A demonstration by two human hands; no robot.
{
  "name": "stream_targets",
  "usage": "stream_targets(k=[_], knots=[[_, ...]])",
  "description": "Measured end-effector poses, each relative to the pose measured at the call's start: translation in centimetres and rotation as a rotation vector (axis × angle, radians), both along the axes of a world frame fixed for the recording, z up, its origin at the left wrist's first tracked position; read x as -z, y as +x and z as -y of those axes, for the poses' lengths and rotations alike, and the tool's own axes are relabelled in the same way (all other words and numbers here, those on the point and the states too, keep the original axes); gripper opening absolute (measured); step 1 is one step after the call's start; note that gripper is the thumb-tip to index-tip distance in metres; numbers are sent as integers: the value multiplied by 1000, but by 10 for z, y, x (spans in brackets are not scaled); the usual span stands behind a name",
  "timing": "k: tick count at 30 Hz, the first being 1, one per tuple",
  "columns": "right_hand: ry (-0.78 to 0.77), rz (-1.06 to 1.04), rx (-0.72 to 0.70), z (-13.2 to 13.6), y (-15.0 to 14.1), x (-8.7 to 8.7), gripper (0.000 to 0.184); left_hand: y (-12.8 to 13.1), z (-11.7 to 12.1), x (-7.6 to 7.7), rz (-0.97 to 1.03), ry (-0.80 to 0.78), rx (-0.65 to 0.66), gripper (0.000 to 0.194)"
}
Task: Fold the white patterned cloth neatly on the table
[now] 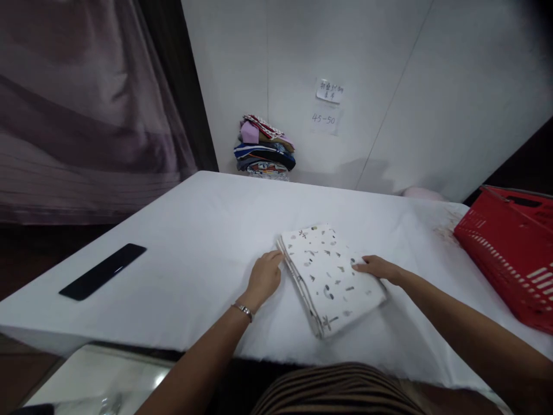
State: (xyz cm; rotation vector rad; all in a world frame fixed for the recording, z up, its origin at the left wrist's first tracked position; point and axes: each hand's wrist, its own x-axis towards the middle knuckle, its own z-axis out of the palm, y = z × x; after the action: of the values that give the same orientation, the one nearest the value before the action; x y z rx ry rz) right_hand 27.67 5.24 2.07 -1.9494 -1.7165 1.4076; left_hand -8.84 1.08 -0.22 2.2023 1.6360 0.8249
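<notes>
A folded white cloth (328, 274) printed with small dark and tan shapes lies on the white table (194, 242) in front of me. My left hand (264, 278) rests at the cloth's left edge, fingers curled against the folded layers; a thin bracelet is on that wrist. My right hand (377, 267) lies flat on the cloth's right side, fingers stretched out on the fabric.
A black phone (102, 271) lies near the table's left edge. A red plastic basket (510, 259) stands at the right. A stack of folded clothes (264, 148) sits against the back wall, under two paper notes (329, 91). A pinkish curtain hangs at left.
</notes>
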Motion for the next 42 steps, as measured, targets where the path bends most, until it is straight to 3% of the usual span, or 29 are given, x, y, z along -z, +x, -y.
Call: stream_targets(k=[3, 6, 9, 13, 19, 26, 34, 42], knots=[[30, 5, 51, 3, -1, 1, 44, 11, 15, 8, 329, -250, -165, 34], [21, -3, 88, -6, -9, -1, 45, 33, 29, 12, 629, -521, -229, 52], [-7, -94, 122, -11, -20, -2, 40, 51, 37, 12, 857, -619, -253, 65], [-135, -283, 166, -7, -28, -3, 36, 62, 45, 5, 1015, -665, -352, 81], [-196, -487, 164, -1, -22, -4, 40, 69, 51, -6, 1060, -719, -378, 79], [-181, -432, 133, 4, -19, -4, 39, 69, 49, -1, 1066, -753, -340, 57], [-145, -537, 176, 6, -20, 1, 44, 72, 45, -3, 1067, -794, -354, 53], [-23, -406, 188, 6, -19, -4, 44, 73, 33, -3, 1229, -992, -269, 32]])
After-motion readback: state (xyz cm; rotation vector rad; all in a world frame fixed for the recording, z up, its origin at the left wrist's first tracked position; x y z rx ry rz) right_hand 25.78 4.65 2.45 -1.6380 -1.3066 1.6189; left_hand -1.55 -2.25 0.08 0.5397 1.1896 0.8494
